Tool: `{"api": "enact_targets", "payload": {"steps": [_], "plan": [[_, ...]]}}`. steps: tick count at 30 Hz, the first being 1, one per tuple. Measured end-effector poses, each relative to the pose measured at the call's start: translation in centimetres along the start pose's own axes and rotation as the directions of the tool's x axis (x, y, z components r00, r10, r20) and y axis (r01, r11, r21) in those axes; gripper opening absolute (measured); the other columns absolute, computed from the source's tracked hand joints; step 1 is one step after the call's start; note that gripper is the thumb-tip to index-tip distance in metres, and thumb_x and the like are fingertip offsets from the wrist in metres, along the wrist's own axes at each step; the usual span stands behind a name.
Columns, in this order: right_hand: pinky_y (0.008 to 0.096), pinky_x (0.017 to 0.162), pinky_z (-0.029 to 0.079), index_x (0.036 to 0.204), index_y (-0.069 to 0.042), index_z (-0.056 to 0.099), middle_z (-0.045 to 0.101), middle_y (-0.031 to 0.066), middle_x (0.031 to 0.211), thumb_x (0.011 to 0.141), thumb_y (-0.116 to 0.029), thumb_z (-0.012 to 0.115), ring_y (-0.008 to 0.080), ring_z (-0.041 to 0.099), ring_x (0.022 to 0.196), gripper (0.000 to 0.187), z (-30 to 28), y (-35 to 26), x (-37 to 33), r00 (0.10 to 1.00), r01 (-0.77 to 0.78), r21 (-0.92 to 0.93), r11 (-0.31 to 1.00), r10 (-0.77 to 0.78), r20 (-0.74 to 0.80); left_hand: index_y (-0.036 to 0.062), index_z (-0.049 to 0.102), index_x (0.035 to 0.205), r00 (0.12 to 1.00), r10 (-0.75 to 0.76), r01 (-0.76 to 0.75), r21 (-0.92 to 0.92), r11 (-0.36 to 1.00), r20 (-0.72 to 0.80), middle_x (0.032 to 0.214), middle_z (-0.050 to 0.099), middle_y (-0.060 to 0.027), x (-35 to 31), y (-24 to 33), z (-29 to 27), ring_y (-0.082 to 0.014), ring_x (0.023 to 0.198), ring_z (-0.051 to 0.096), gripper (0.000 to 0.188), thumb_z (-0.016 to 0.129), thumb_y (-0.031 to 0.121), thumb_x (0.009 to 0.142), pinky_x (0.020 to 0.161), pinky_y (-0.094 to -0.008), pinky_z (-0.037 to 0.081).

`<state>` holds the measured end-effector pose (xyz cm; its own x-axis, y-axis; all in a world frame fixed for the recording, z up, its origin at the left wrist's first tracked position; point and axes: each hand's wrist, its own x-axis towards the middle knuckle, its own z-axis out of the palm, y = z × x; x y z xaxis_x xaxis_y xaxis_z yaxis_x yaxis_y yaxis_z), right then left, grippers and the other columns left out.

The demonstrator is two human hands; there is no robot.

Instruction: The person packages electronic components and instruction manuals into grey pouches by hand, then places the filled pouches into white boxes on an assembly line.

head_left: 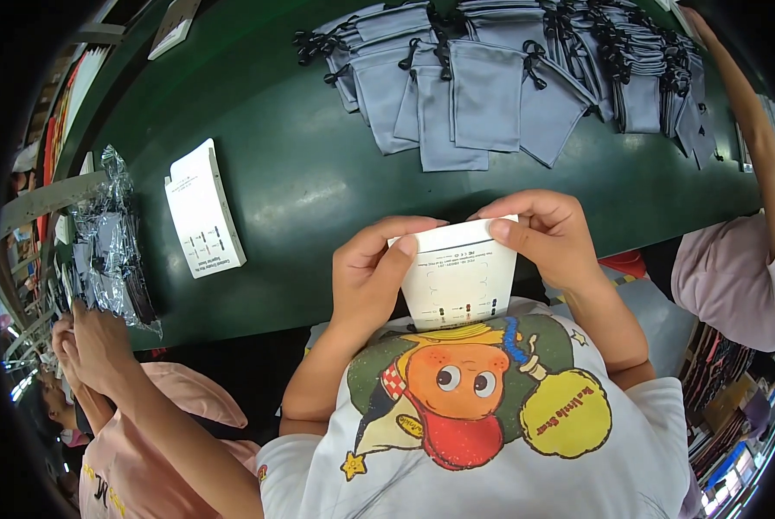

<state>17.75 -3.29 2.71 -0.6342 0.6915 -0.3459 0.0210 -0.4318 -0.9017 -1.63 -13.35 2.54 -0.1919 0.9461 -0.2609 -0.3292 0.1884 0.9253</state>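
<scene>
Between my two hands is a white printed paper leaflet [457,272], held by its far corners close to my chest. My left hand [372,268] pinches its left corner, thumb on top and fingers behind. At the right corner my right hand [539,233] grips in the same way. A strip along the leaflet's far edge looks folded over. The leaflet's near end is partly hidden against my shirt. Further left on the green table [292,251] lies a stack of similar white leaflets [204,208].
Grey drawstring pouches [487,95] with black cords spread across the table's far side, piled at right. At left, a co-worker's hands [93,346] are by clear-wrapped dark packages [115,242]. Another person's arm [755,130] reaches in at right. A metal bar [54,197] juts in at left.
</scene>
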Motion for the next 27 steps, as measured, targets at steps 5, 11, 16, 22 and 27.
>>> {"api": "enact_targets", "payload": {"steps": [5, 11, 16, 22, 27], "plan": [[0.0236, 0.066, 0.050, 0.104, 0.001, 0.060, 0.065, 0.0174, 0.093, 0.077, 0.003, 0.064, 0.0170, 0.062, 0.076, 0.028, -0.2, 1.5, 0.1, 0.967, 0.222, 0.136, 0.965, -0.236, 0.098, -0.0003, 0.058, 0.106, 0.945, 0.261, -0.246, -0.098, 0.964, 0.196, 0.105, 0.062, -0.0185, 0.7, -1.8, -0.9, -0.0228, 0.088, 0.061, 0.024, 0.056, -0.002, 0.081, 0.075, -0.0245, 0.048], [0.0288, 0.069, 0.052, 0.101, -0.001, 0.060, 0.062, 0.0211, 0.101, 0.075, 0.001, 0.066, 0.0232, 0.063, 0.082, 0.027, -0.5, 0.9, -0.5, 0.953, 0.258, -0.056, 0.965, -0.244, 0.181, 0.0054, 0.057, 0.104, 0.937, 0.323, -0.297, -0.184, 0.937, 0.133, 0.111, 0.058, -0.0227, -0.4, -2.3, 0.6, -0.0307, 0.093, 0.061, 0.031, 0.061, -0.006, 0.076, 0.077, -0.0318, 0.051], [0.0316, 0.070, 0.053, 0.100, -0.003, 0.059, 0.061, 0.0214, 0.104, 0.073, 0.000, 0.067, 0.0271, 0.063, 0.084, 0.028, 0.9, -3.8, 0.2, 0.740, 0.673, -0.408, 0.617, -0.578, 0.344, 0.0113, 0.054, 0.101, 0.674, 0.665, -0.695, -0.030, 0.719, 0.321, 0.113, 0.056, -0.0251, 2.1, 1.8, 0.0, -0.0349, 0.093, 0.061, 0.036, 0.065, -0.007, 0.073, 0.074, -0.0372, 0.054], [0.0315, 0.069, 0.053, 0.099, -0.005, 0.060, 0.062, 0.0194, 0.103, 0.074, -0.001, 0.068, 0.0282, 0.064, 0.082, 0.026, 0.1, -3.2, 3.4, 0.604, 0.792, -0.428, 0.435, -0.664, 0.441, 0.0116, 0.054, 0.100, 0.626, 0.664, -0.725, -0.008, 0.688, 0.408, 0.112, 0.057, -0.0248, 5.3, 1.0, -1.8, -0.0350, 0.091, 0.062, 0.031, 0.063, -0.006, 0.076, 0.072, -0.0358, 0.054], [0.0301, 0.066, 0.053, 0.099, -0.006, 0.060, 0.063, 0.0178, 0.103, 0.074, 0.000, 0.067, 0.0267, 0.064, 0.080, 0.027, -0.1, -3.2, 4.3, 0.602, 0.795, -0.416, 0.442, -0.664, 0.444, 0.0119, 0.054, 0.102, 0.611, 0.685, -0.741, -0.017, 0.671, 0.396, 0.113, 0.057, -0.0234, 5.9, 1.1, -1.8, -0.0346, 0.092, 0.061, 0.032, 0.062, -0.005, 0.076, 0.073, -0.0359, 0.053]]}}
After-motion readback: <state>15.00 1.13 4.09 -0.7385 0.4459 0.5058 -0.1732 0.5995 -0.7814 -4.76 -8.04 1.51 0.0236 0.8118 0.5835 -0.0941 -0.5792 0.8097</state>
